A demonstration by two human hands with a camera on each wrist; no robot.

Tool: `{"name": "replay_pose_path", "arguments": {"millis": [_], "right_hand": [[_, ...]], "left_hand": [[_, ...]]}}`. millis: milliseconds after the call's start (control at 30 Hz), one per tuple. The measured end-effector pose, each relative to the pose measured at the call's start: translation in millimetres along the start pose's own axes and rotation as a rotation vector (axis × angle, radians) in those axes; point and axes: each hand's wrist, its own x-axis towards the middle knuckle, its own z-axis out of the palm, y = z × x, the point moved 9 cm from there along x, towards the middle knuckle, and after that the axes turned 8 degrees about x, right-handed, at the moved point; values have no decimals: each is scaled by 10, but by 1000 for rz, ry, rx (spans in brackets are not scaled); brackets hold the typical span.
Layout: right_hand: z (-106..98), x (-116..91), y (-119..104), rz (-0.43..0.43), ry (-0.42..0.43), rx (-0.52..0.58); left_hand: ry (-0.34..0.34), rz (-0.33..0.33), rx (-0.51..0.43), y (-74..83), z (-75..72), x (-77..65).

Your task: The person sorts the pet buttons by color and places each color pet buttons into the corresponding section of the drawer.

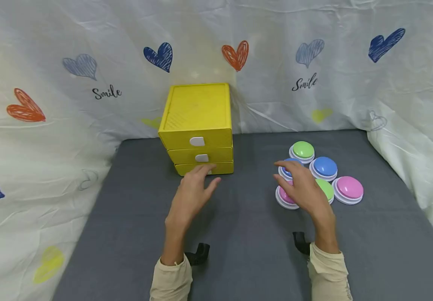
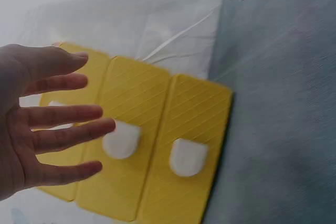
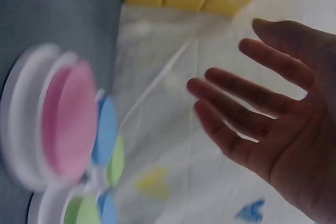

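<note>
In the head view a yellow three-drawer box (image 1: 197,109) with pale drawer tabs stands at the back of the table. My left hand (image 1: 192,194) hovers before its lowest drawer, fingers spread and holding nothing. Its spread fingers overlap the yellow drawer fronts (image 2: 131,82) in the left wrist view. My right hand (image 1: 304,187) is over the left part of a group of round dome buttons, its fingers extended and nothing in them. Pink (image 1: 349,187), blue (image 1: 325,166) and green (image 1: 303,149) domes sit on white bases; the hand partly hides several others.
Dark grey cloth covers the table (image 1: 239,251). A white sheet (image 1: 269,25) printed with hearts hangs behind it and along the sides. Black curved pieces (image 1: 201,253) project beside both wrists.
</note>
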Motion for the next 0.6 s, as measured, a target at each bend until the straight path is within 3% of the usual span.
{"name": "replay_pose_path", "arguments": {"millis": [167, 333, 467, 600], "right_hand": [[169, 209, -389, -127, 21, 34], [371, 433, -745, -205, -56, 167], [568, 648, -944, -225, -134, 278], [737, 882, -1065, -222, -160, 332]], "left_hand": [[142, 27, -27, -88, -365, 68], [268, 47, -6, -142, -708, 142], [356, 46, 17, -201, -956, 203], [420, 25, 28, -305, -1157, 294]]}}
